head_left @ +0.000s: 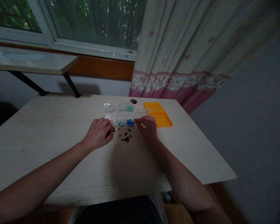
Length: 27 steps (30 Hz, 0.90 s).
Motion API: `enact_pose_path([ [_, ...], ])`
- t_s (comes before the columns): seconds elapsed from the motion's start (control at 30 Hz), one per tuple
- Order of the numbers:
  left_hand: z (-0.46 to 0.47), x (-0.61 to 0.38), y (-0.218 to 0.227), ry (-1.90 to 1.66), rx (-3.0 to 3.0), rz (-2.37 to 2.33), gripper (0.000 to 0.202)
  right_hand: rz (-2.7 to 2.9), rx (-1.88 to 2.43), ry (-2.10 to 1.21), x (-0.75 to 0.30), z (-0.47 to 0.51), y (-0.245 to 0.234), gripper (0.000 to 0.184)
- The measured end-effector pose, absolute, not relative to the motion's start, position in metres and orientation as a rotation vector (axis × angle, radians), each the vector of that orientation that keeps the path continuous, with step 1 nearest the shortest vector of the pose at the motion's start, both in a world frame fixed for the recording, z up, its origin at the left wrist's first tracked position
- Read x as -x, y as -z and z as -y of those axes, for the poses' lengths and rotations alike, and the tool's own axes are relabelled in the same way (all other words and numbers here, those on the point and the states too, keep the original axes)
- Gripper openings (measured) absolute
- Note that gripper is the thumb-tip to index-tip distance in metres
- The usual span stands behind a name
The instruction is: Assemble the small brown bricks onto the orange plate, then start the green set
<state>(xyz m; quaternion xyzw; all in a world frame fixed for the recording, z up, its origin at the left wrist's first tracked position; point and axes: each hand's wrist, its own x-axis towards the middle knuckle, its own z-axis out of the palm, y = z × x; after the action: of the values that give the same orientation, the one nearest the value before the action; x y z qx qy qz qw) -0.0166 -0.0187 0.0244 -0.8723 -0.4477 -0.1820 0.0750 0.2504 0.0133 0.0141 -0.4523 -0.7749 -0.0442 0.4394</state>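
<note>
A clear plastic compartment box (126, 114) lies on the table. Blue small pieces (130, 122) fill part of a near compartment, and green small pieces (129, 108) lie in a far one. My left hand (98, 132) rests by the box's near left corner, fingers curled and thumb tucked in; whatever it holds is hidden. At the near right side, my right hand (148, 128) has thumb and forefinger pinched together beside the blue pieces. Anything in that pinch is too small to name. Dark brown and yellow small pieces (126, 139) are scattered on the table between both hands.
An orange two-panel tray (164, 119) lies behind and right of my right hand. The pale wooden table (67, 174) has a round cable hole (133, 101) near its back edge. A raised shelf (60, 63) stands at back left; a curtain (172, 62) hangs behind.
</note>
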Motion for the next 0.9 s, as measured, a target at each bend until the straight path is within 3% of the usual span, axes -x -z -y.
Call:
enact_pose_path([
  [0.9,0.0204,0.0172,-0.0205,0.517,2.681,1.344,0.017,1.843,1.212,0.006,-0.2598,-0.0202,-0.0109,0.016],
])
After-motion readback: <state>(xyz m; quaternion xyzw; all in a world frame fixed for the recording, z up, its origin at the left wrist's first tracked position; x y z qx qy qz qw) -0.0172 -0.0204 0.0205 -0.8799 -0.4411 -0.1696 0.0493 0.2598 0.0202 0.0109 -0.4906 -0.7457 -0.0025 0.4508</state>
